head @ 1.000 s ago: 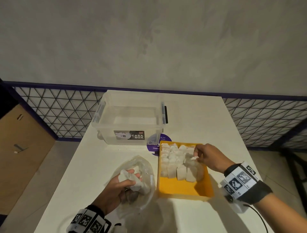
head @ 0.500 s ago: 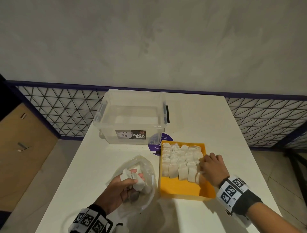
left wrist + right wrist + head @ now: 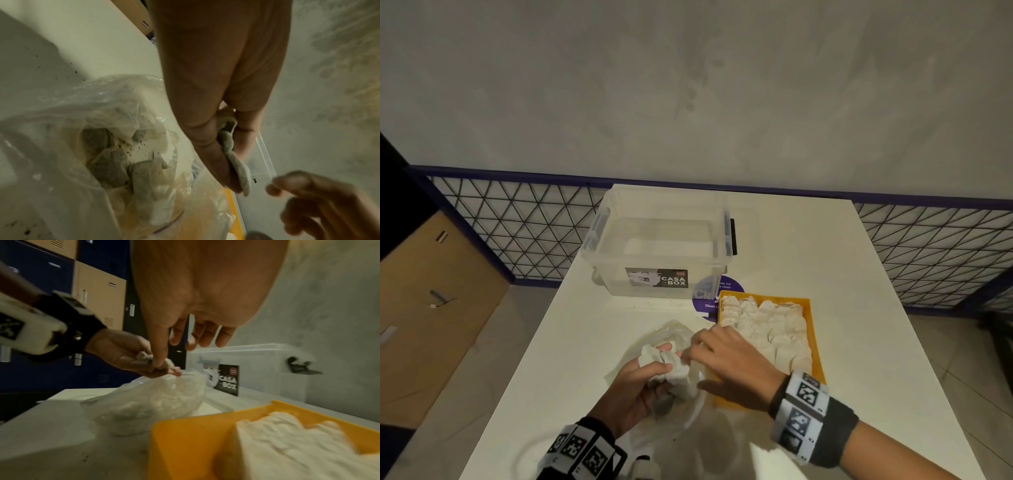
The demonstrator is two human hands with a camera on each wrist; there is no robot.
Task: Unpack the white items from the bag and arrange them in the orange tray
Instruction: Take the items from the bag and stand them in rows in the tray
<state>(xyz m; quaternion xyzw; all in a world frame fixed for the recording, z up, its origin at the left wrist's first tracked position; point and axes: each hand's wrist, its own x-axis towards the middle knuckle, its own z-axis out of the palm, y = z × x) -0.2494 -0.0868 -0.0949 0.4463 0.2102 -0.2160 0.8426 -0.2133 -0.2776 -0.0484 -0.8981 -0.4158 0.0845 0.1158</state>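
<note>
My left hand grips a bunch of white sachets just above the clear plastic bag lying on the white table. In the left wrist view one sachet is pinched between finger and thumb, and more sachets sit inside the bag. My right hand has crossed over to the left hand. Its thumb touches the held sachets, its other fingers are loose and hold nothing. The orange tray to the right holds several rows of white sachets.
An empty clear storage box labelled CASA BOX stands behind the bag. A purple round sticker lies between box and tray. Dark crumbs dot the table. A wire-mesh fence runs behind the table, with lockers to the left.
My right hand left the sachets in the tray and swung left to meet my left hand. The left hand stayed over the bag with its sachets.
</note>
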